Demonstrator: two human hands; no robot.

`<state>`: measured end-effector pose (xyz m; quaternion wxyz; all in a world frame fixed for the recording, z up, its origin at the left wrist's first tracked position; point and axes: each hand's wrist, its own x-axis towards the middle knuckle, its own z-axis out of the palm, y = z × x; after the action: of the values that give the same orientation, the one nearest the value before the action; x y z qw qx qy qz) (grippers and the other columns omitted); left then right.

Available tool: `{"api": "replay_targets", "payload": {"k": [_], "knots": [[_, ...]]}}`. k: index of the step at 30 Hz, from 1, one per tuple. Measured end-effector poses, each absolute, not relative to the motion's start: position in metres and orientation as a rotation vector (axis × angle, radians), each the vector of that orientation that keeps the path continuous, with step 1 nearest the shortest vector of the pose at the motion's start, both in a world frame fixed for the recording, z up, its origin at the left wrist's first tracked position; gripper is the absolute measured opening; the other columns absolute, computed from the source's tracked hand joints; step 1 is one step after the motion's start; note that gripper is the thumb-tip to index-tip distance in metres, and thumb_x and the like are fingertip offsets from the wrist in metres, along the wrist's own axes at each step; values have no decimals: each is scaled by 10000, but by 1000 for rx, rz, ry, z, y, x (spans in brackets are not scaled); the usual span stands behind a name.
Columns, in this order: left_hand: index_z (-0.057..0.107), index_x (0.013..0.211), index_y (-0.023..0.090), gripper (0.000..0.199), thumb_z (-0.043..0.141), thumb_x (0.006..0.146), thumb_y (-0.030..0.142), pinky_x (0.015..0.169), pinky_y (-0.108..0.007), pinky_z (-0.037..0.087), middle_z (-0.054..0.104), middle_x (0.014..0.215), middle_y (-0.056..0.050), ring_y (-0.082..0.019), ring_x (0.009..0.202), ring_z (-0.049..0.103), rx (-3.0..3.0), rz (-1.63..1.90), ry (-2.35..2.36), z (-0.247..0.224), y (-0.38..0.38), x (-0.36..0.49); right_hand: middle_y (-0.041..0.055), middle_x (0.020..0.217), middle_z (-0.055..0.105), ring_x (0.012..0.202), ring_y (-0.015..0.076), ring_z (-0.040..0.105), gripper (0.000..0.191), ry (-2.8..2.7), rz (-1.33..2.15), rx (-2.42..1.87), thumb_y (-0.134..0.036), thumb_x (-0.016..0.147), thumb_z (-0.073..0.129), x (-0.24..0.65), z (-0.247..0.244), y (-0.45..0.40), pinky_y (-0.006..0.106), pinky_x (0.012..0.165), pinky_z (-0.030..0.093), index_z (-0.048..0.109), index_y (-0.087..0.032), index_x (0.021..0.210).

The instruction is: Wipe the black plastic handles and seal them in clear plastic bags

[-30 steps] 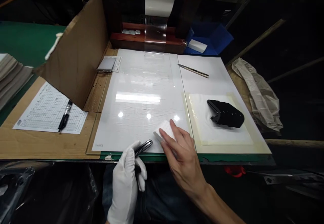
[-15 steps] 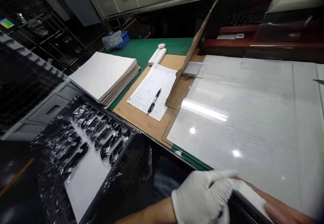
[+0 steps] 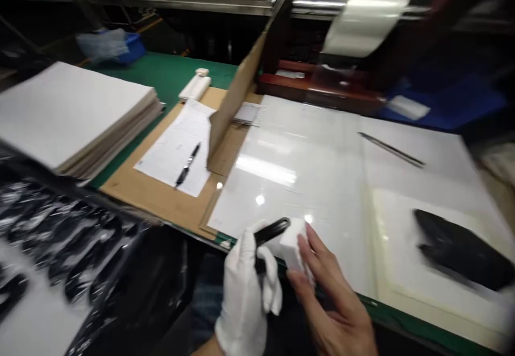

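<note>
Working position at the near counter edge, clock bearings taken from the hands, 12 o'clock pointing away from the wearer. The gloved left hand (image 3: 244, 294) has its grip pressed together around a slim black-handled tool (image 3: 271, 232), whose far end meets the top of a white block (image 3: 294, 246). The bare right hand (image 3: 333, 305) has its grip spread around the block, with the fingertips (image 3: 311, 238) on its right side. Both hands sit over the front edge of a glossy white sheet (image 3: 289, 184), and the block overlaps that edge.

At 12 o'clock, a broad stretch of the sheet runs from the hands to its far edge, near a dark red ledge (image 3: 317, 90). At 1 o'clock, thin tweezers (image 3: 392, 149) lie on the sheet. At 3 o'clock, a blurred black moulded part (image 3: 458, 249) rests on a pale pad (image 3: 406, 254), well apart from the right hand. At 10 o'clock, a cardboard divider (image 3: 235, 106) stands upright between the sheet and a printed form (image 3: 177, 149), with a black pen (image 3: 188, 165) lying on the form. Farther out at 10 o'clock is a thick stack of paper (image 3: 68, 115). At 9 o'clock, below the counter edge, a tray of black parts in plastic film (image 3: 60, 259) sits just beyond the left hand.
</note>
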<state>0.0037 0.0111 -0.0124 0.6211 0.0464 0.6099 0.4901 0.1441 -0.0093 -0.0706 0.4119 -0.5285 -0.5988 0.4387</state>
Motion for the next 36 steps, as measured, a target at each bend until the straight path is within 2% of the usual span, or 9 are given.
{"api": "replay_targets", "payload": {"k": [3,5,10,16,22,26,30,32,36], "knots": [[683,872,149,525,559,882,659,313,-187,312,444,382,45,-85,289,363,126,902,1317,-16,7,8,31,1603,392,1452,259,409,548,-1626,907,-1310,-154,994,564,150,-67,11,516,1145,437,466,-391,1478],[641,652,166,561,569,852,686,307,-212,319,387,317,32,-97,269,349,103,766,1274,-23,2,9,62,1602,390,1417,278,433,568,-1880,742,-1179,-98,977,551,162,-67,20,542,1090,462,484,-376,1468],[505,456,205,643,498,867,700,261,-213,244,315,272,25,-82,217,274,35,642,1277,-40,-5,11,141,1489,511,1261,295,515,445,-2095,605,-1224,-124,980,544,177,-70,22,520,946,523,562,-270,1400],[445,425,210,629,536,903,608,254,-181,244,293,288,42,-62,222,279,80,653,1241,-40,-7,9,145,1466,524,1214,297,524,418,-2128,586,-1287,-131,988,527,172,-71,19,517,916,520,568,-271,1380],[530,494,191,568,532,924,562,265,-152,194,273,276,52,-51,225,271,111,633,1256,-39,-11,6,132,1466,533,1210,289,531,407,-2109,692,-1280,-166,999,528,176,-71,22,507,920,526,570,-282,1387],[577,585,197,428,659,838,532,253,-163,188,313,282,65,-51,216,237,86,626,1257,-38,-8,7,127,1495,510,1229,286,519,423,-2129,729,-1250,-147,992,532,177,-68,21,519,949,509,576,-290,1387],[497,504,203,487,696,817,519,264,-158,151,279,277,65,-37,219,238,82,615,1300,-37,-8,7,101,1496,519,1226,269,526,435,-2080,830,-1309,-182,999,550,180,-65,21,509,956,514,554,-319,1411],[536,532,210,443,738,784,513,251,-171,182,283,286,74,-43,217,236,82,642,1378,-39,-11,4,93,1513,502,1241,266,519,450,-2123,862,-1241,-169,996,545,182,-64,22,516,980,503,549,-326,1418],[699,785,233,276,765,773,501,251,-209,304,314,312,78,-89,237,319,118,684,1445,-49,-24,-7,94,1505,514,1263,270,510,442,-2089,915,-1301,-212,1014,535,186,-61,23,535,984,508,526,-328,1440]]}}
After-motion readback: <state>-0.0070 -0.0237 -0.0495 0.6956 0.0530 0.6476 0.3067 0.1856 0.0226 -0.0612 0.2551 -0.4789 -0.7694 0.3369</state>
